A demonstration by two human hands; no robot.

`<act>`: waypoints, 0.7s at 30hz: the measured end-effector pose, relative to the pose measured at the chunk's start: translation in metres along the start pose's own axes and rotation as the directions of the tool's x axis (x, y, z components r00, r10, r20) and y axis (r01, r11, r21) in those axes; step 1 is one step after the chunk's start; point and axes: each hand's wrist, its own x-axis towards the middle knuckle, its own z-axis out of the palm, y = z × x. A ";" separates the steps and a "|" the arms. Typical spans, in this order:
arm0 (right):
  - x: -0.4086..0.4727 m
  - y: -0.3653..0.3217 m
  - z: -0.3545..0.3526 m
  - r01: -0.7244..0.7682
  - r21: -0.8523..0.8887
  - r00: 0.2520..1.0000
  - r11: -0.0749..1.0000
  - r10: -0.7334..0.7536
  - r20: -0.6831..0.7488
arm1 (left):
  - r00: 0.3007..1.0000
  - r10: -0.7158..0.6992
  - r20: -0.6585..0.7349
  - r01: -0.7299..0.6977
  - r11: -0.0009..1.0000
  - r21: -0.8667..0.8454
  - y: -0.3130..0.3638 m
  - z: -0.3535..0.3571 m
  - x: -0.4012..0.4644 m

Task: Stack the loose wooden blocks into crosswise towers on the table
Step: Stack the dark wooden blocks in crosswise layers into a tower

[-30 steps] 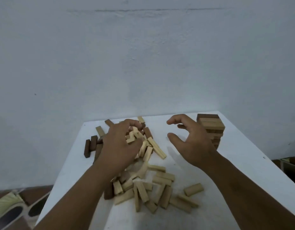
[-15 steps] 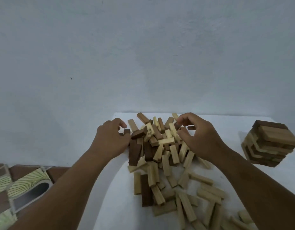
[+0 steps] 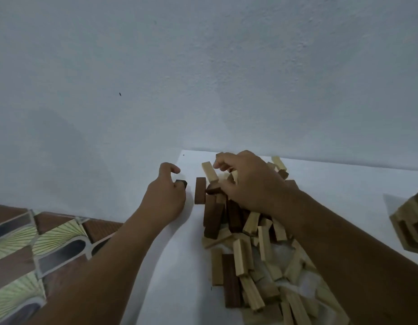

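You had one finished crosswise tower of light and dark wooden blocks at the right edge of the frame; the heap of loose light and dark wooden blocks at lower centre of the white table remained to stack. Your left hand, left of the heap, curled around a small dark wooden block. Your right hand dug into the heap's top, fingers curled among blocks; which one it held, I cannot tell. No containers showed
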 end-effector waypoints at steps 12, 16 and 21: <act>0.019 -0.006 -0.021 -0.094 -0.086 0.995 0.992 0.098 0.036 | 0.998 0.023 0.057 -0.041 0.939 0.341 -0.002 0.014 0.021; 0.030 0.010 -0.039 -0.170 -0.200 0.974 0.965 0.195 0.113 | 0.997 0.069 0.032 -0.076 0.921 0.383 -0.002 0.021 0.028; 0.049 0.023 -0.027 -0.169 -0.237 0.948 0.957 0.224 0.226 | 0.994 0.108 -0.032 -0.092 0.944 0.318 0.002 0.023 0.034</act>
